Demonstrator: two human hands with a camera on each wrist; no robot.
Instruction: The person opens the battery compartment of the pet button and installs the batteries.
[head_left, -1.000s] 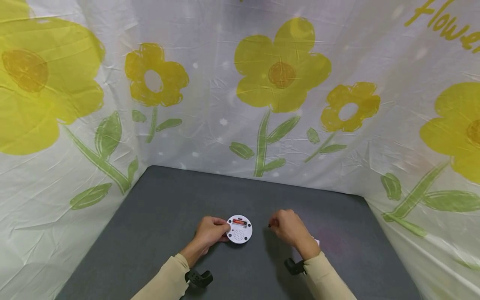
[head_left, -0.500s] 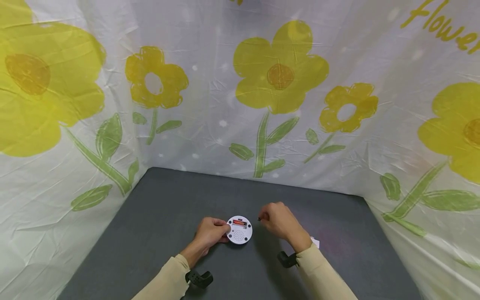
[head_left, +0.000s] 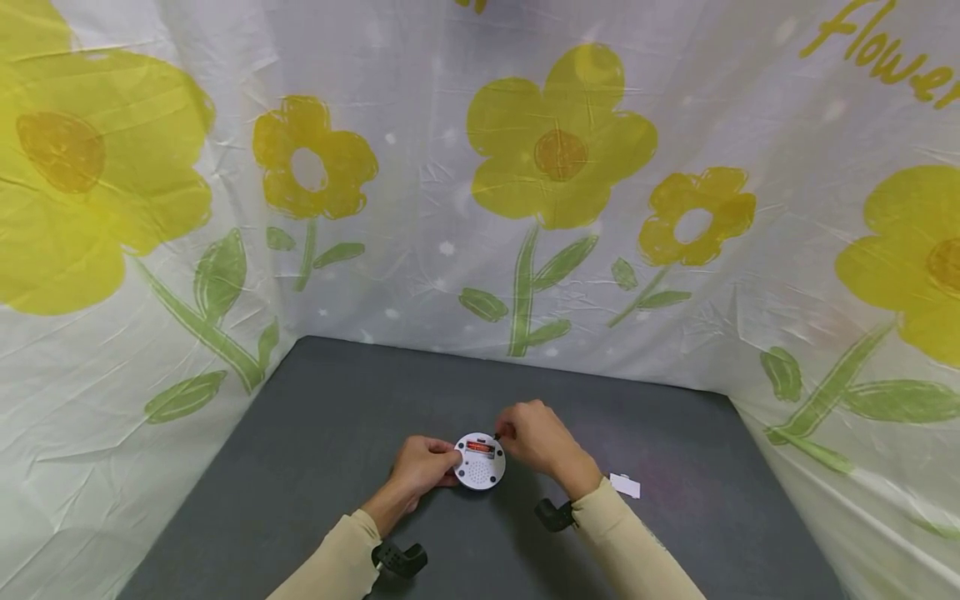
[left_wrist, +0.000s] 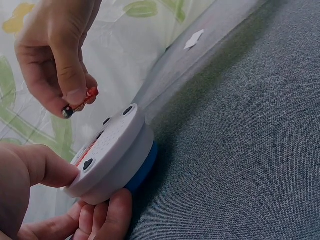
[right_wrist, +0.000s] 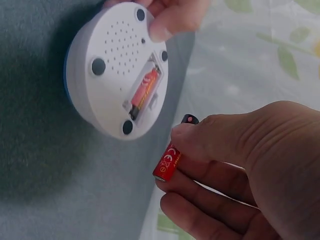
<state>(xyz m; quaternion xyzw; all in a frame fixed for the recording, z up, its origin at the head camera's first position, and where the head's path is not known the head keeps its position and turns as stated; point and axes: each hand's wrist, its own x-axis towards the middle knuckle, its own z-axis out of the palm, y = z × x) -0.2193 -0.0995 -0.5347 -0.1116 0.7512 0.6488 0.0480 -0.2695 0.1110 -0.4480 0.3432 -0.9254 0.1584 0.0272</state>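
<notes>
A round white device with a blue far side point(right_wrist: 115, 65) shows its underside, with speaker holes, dark rubber feet and an uncovered battery compartment. One red battery point(right_wrist: 145, 89) lies inside that compartment. My left hand point(head_left: 422, 468) grips the device at its left edge, thumb on the underside and fingers beneath, as the left wrist view shows. Between thumb and fingers, my right hand point(head_left: 536, 437) pinches a second battery point(right_wrist: 171, 157), red with a black end. In the right wrist view this battery is held apart from the device, close to the compartment side.
A small white battery cover point(head_left: 626, 485) lies on the dark grey table point(head_left: 360, 392), to the right of my right forearm. A white curtain point(head_left: 420, 275) printed with yellow flowers rises behind the table and on both sides.
My right hand has moved left with the battery, from well right of the device to its upper right edge. The white cover now shows fully. My left hand and the device have stayed put.
</notes>
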